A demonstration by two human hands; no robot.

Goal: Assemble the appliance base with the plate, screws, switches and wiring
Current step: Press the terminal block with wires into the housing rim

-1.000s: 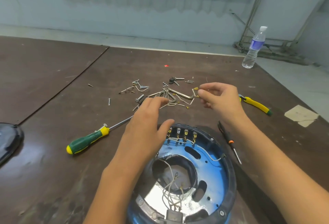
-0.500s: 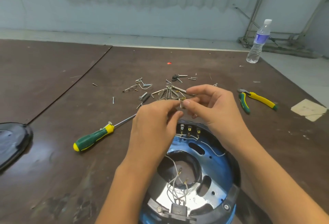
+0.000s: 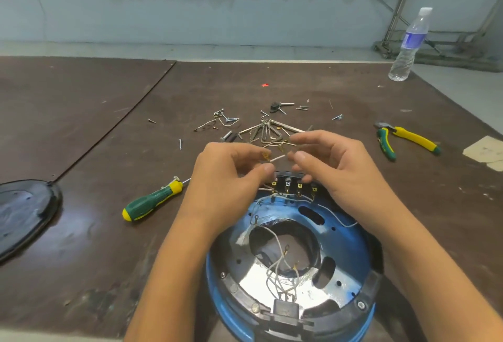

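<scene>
- While the wire (image 3: 277,158) is held up over the base (image 3: 356,249), its brass terminal (image 3: 265,155) end is pinched between the thumb and forefinger of the left hand (image 3: 231,178), with the other fingers curled beneath.
- The right hand (image 3: 337,175) is half closed, thumb and forefinger bent toward the wire's free end. The thumb tip seems to lie against it, but whether it is truly gripped cannot be told.
- Just below both hands, the switches (image 3: 295,187) are seated in a row on the base's far rim. More leads (image 3: 280,268) are bunched loose over its central opening.
- The step in hand is judged to be fitting this wire to a switch tab.
- It is best done with the terminal pinched close to its metal, lined up square with one tab and pushed straight on. A skewed push is likely to bend tab or terminal.
- The base is gripped by neither hand, so it should be steadied by the right hand before any pressure is applied.
- The loose leads should be held aside so that none is trapped.
- Farther out, screws (image 3: 261,129) and bent metal parts are scattered on the table (image 3: 81,233).
- A screwdriver (image 3: 152,200) lies to the left, pliers (image 3: 405,140) to the right, the plate (image 3: 21,211) at the left edge and a bottle (image 3: 409,45) at the far right.
</scene>
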